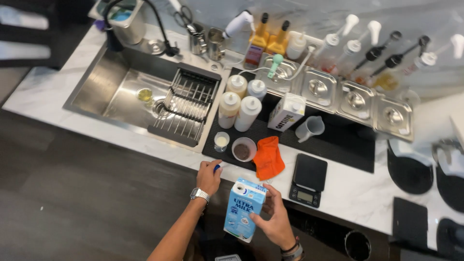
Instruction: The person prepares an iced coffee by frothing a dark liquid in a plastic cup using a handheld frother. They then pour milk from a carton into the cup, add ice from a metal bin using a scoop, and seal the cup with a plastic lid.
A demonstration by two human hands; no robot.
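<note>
**Milk carton uncapped at the table edge**

We hold the blue milk carton (244, 209) in our right hand (276, 220), fingers wrapped round its right side, just off the near edge of the table (353, 191). Our left hand (209, 177), at ten o'clock from the carton, is closed on a small blue cap (217, 167). We judge the opening step is in hand; pouring would call for tipping the spout toward a vessel.

The carton's long axis runs from six to twelve o'clock, tilted slightly, its round white spout at the top pointing up toward us. At twelve o'clock lie a small bowl (243, 149) of dark powder, a small cup (221, 141) and an orange cloth (268, 157); a black scale (308, 180) sits at two o'clock.
</note>
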